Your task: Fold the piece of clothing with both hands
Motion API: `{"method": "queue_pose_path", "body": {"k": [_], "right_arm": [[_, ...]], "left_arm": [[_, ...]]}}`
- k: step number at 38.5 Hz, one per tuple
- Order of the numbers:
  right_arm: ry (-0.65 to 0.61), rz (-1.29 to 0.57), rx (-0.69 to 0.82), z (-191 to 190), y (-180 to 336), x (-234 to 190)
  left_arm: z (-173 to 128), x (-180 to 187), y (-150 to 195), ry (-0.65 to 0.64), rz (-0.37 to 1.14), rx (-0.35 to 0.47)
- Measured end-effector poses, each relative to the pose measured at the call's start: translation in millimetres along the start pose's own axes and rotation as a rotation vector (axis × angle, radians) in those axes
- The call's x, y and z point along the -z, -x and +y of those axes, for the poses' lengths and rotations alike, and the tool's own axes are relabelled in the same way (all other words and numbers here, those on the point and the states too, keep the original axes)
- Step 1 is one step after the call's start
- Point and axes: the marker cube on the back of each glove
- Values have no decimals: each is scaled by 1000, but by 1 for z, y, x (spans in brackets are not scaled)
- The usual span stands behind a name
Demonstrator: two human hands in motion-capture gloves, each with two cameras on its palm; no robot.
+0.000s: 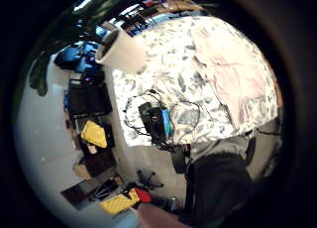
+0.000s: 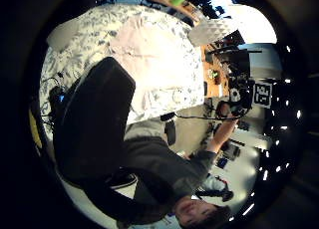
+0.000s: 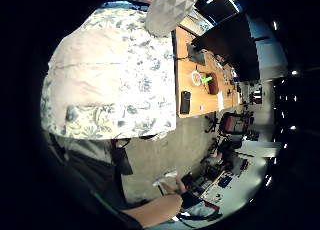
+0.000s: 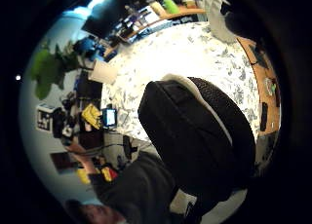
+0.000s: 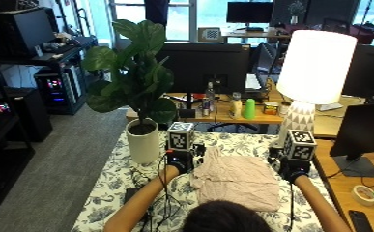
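Two gloved hands are raised over a counter [image 5: 119,174] covered with a blue-and-white floral cloth, one at each side of a pale pink piece of clothing [image 5: 235,179] that lies flat at the counter's middle, partly folded, in front of the person. In the outside view the left hand [image 5: 179,163] is just beside the garment's left edge and the right hand [image 5: 294,169] just beside its right edge; whether either touches the fabric cannot be told, and the grip of each hand is hidden, so open or closed cannot be told. A white pot [image 5: 143,141] holding a large-leaved plant stands on the counter's far left, and a white lamp [image 5: 314,72] at its far right. The right little finger side palm view alone shows the neighbouring wooden desk with a dark phone [image 3: 184,102]. The left little finger side palm view alone shows tangled black cables [image 1: 148,116] on the counter beside the pot.
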Motion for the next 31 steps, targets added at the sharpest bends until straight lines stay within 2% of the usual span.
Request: {"method": "queue_pose_path", "body": {"k": [5,9,19,25,29,31], "right_arm": [[-8,3,9,0,-4,3],[-16,13,-4,-14,-16,-9],[44,-3,-27,-7,-23,-24],[77,-7,-29,-3,-24,-26],[64,-7,-38,-22,-31,-41],[63,-6,-31,-24,-29,-43]], "left_arm": [[2,3,-4,-52,-123,38],[1,-1,-4,-62,-160,57],[-1,-24,-2,2,-90,40],[-13,-48,-9,40,-47,18],[-18,-68,-19,67,-20,7],[-15,-82,-27,121,-25,36]]}}
